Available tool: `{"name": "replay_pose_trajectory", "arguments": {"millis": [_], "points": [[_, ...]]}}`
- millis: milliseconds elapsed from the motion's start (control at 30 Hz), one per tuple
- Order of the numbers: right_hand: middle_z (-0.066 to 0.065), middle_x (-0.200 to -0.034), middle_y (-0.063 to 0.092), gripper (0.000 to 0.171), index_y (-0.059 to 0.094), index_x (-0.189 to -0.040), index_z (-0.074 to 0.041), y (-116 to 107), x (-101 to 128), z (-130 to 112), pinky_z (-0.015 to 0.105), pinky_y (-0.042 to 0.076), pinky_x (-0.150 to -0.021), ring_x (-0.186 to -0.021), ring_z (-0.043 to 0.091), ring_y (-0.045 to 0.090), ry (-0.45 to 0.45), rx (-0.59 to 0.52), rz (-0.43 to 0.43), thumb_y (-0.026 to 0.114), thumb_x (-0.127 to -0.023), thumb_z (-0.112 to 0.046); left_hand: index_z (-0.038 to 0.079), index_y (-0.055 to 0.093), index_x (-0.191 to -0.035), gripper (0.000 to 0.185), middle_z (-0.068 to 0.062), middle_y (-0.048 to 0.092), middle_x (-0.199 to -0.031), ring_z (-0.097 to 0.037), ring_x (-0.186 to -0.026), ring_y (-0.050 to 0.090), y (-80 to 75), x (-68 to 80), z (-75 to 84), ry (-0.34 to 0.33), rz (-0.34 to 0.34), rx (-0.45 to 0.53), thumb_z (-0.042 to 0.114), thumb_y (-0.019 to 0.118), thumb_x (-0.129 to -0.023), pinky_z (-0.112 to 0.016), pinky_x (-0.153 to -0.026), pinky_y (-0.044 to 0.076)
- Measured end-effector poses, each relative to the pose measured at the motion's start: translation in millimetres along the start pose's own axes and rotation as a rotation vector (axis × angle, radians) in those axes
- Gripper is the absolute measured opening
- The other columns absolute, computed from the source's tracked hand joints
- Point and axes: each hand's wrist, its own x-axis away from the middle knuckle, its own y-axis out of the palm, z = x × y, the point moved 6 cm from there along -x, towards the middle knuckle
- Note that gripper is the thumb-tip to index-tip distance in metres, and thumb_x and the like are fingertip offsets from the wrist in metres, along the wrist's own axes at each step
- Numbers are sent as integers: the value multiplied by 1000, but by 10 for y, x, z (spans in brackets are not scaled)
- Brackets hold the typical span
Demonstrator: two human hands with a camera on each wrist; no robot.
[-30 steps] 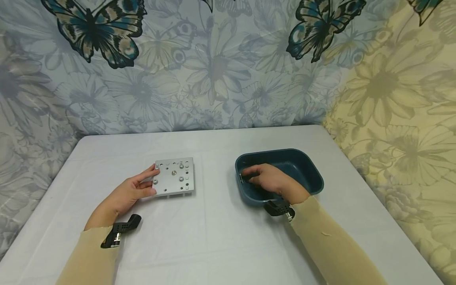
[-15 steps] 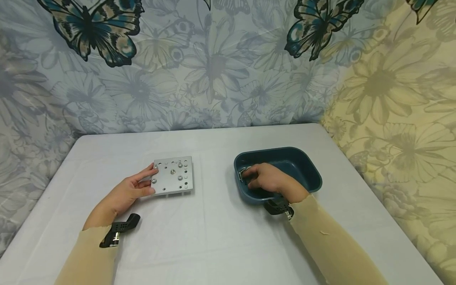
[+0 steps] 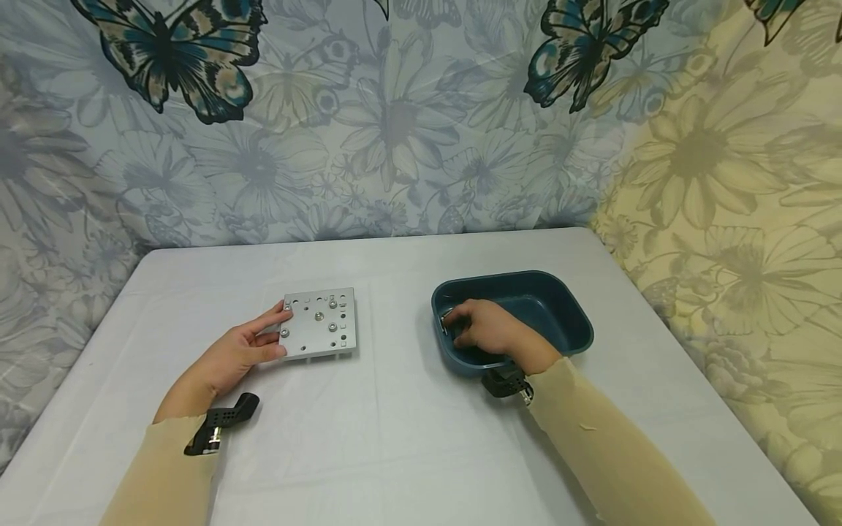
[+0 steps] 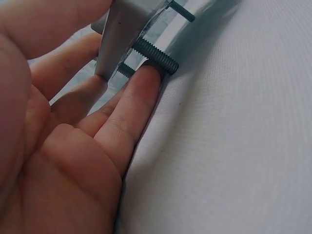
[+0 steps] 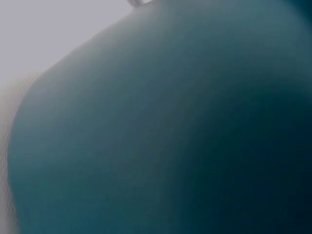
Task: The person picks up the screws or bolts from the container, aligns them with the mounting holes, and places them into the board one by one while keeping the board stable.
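Two beige sleeves enter over near edge of white cloth-covered tabletop, black camera mount on each wrist.

Left hand grips left edge of square grey metal plate, thumb on top, fingers curled under, touching dark threaded bolt ends poking through underside. Plate sits left of tabletop centre, tilted up off cloth.

Right hand inside dark blue oval plastic tub, right of centre, fingers curled on small metal part at tub's left wall. Right wrist view: blurred blue wall only.

Behind far edge: butterfly-and-flower fabric backdrop.
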Motion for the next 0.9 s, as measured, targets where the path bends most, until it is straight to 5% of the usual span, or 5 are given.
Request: {"name": "replay_pose_trajectory", "arguments": {"millis": [633, 900], "points": [[5, -108, 59, 23, 73, -106, -9, 25, -33, -23, 35, 49, -75, -83, 18, 57, 3, 107, 17, 78, -85, -5, -3, 36, -152, 72, -6, 4, -166, -4, -120, 49, 0, 4, -15, -13, 9, -1, 6, 73, -91, -20, -91, 49], [4, -108, 61, 19, 73, -105, -11, 34, -46, -67, 39, 49, -81, -90, 20, 57, -31, 246, 50, 78, -87, -16, -4, 36, -151, 72, -9, 4, -166, -3, -118, 50, 3, -1, 7, -7, 10, 10, 5, 73, -90, -19, -90, 48]]}}
